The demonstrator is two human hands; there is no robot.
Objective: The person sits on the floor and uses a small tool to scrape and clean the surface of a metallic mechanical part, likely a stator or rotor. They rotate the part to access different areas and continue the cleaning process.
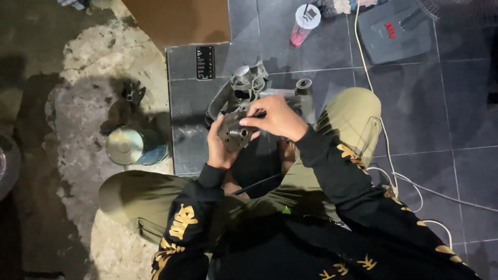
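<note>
Squatting on the tiled floor [415, 119], the person cups a round metal engine part [236, 133] in the left hand [220, 148], fingers wrapped around it, while the right hand [277, 118] pinches a slim tool at its top. The larger metal casing [244, 88] lies just beyond, apart, apparently mid-job.

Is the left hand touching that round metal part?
Touching. The head view shows the left hand wrapped around the round metal part, fingers against its edge with no gap.
</note>
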